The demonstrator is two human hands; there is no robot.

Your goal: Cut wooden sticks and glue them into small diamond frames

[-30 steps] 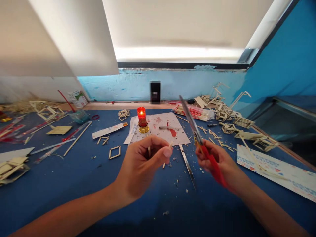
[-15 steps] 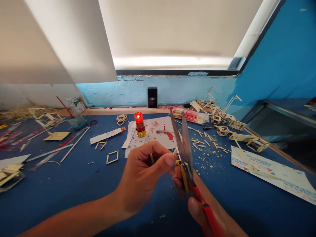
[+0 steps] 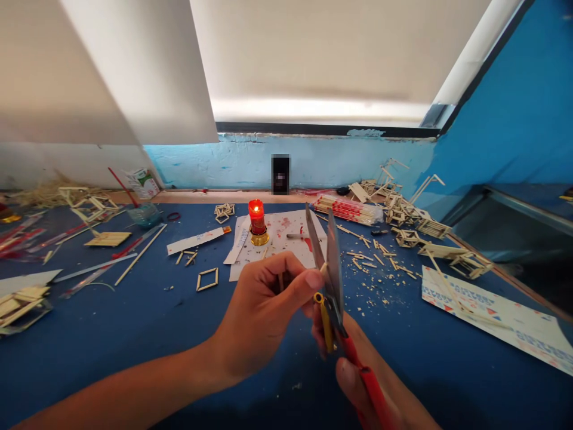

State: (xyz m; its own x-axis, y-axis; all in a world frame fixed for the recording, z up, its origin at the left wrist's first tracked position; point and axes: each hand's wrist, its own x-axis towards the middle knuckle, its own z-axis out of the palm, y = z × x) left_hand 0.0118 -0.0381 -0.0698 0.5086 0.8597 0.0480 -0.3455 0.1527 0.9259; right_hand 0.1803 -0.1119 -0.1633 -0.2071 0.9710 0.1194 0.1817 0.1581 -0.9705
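My left hand (image 3: 273, 310) pinches a thin wooden stick (image 3: 323, 268) between thumb and forefinger, and most of the stick is hidden by the fingers. Its tip pokes out between the parted blades of a pair of scissors (image 3: 330, 263). My right hand (image 3: 353, 370) grips the scissors by their red and yellow handles, blades pointing up and away from me. Just beyond my left hand, a lit red candle (image 3: 257, 218) stands in a gold base on a stained white sheet (image 3: 286, 227). A small square stick frame (image 3: 208, 279) lies left of my left hand.
Stick offcuts (image 3: 378, 260) and crumbs are scattered to the right. Behind them lie a plastic-wrapped bundle of sticks (image 3: 349, 209) and several stick structures (image 3: 423, 224). A printed paper strip (image 3: 492, 316) lies far right. At left are a glass cup (image 3: 145, 215) and a stick panel (image 3: 107, 239).
The scissors have shifted slightly left and their blades now straddle the tip of the stick. The whole view has swung a little to the left.
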